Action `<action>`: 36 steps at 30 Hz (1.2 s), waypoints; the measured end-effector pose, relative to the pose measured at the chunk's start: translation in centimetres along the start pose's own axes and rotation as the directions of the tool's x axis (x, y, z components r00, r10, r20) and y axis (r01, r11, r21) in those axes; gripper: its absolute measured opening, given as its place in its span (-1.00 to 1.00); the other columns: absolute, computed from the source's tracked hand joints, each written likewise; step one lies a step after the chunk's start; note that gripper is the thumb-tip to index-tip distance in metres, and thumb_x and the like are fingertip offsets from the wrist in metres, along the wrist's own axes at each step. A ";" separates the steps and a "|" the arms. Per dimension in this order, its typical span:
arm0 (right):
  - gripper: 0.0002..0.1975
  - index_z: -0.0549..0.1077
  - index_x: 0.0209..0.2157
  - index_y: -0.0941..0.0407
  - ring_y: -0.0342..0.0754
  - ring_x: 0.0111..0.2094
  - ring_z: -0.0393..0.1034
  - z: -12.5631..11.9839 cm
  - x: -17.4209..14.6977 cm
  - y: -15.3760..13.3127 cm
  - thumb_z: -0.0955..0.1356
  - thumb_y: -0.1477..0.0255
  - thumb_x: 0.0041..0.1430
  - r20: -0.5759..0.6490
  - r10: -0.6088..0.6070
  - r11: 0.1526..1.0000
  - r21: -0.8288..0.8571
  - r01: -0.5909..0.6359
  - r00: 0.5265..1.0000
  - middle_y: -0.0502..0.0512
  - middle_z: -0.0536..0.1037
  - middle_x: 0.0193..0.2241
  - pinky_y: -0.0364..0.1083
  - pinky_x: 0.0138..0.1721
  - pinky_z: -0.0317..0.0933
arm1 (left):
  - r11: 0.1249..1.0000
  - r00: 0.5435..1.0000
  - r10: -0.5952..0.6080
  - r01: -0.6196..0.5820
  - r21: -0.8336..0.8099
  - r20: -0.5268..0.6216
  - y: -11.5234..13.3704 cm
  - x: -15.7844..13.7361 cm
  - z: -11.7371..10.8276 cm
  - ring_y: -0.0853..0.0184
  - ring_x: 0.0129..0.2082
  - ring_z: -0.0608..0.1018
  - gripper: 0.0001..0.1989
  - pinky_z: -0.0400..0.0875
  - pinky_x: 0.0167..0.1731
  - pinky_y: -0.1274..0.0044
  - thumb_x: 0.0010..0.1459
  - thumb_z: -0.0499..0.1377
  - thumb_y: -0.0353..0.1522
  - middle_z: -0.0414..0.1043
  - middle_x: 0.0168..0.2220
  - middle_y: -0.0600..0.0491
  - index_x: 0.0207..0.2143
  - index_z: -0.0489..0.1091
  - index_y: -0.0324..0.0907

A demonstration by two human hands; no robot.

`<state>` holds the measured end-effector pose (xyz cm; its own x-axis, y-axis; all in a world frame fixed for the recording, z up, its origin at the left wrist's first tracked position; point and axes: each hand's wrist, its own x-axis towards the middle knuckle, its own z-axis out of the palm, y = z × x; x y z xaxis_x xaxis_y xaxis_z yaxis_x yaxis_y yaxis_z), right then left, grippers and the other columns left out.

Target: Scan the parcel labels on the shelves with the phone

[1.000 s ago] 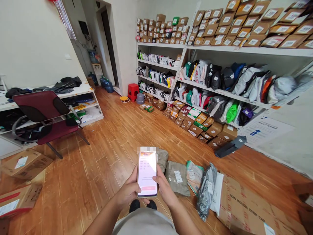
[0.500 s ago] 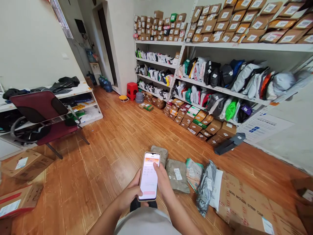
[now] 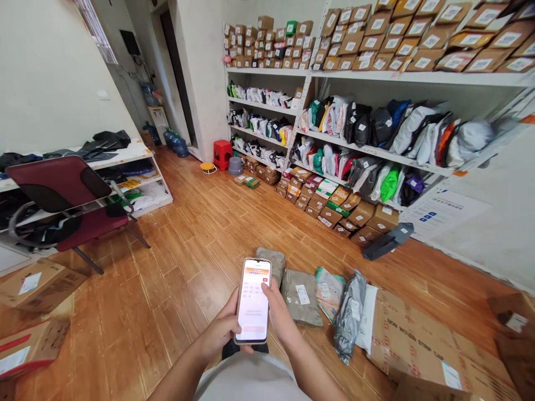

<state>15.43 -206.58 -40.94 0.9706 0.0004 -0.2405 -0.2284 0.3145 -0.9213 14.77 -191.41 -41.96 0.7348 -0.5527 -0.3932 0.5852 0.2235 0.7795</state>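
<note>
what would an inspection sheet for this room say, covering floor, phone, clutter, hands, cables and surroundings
Surface: wood-look floor.
Job's things: phone, lit, screen facing the wearer.
Clutter: gray-brown parcels, a silvery parcel and a carton printed NON WOVEN STRIP CAP toward the right; more cartons at far left.
Hands: left hand holds the phone's lower left; right hand holds its right edge.
Cables: nothing seen near the hands; far corner unclear.
Surroundings: shelves of labelled packages, red stool, maroon chair.
</note>
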 end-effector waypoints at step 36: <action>-0.51 0.32 0.01 0.04 0.02 -0.21 0.37 -1.4 0.6 0.9 0.34 0.43 -0.04 0.243 0.027 1.000 -0.003 -0.027 0.970 -0.01 0.53 -0.21 -0.04 -0.18 0.23 | 0.999 0.991 0.043 -0.044 -0.007 -0.126 1.2 1.7 0.1 0.19 -0.39 0.53 -0.19 0.45 -0.68 0.51 -0.04 0.20 -0.24 0.44 -0.22 -0.05 0.25 -0.03 -0.11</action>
<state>15.71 -207.68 -42.33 0.9534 0.2393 -0.1838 -0.2547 0.3118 -0.9154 16.65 -192.15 -41.65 0.7967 -0.4372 -0.4173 0.5543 0.2532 0.7928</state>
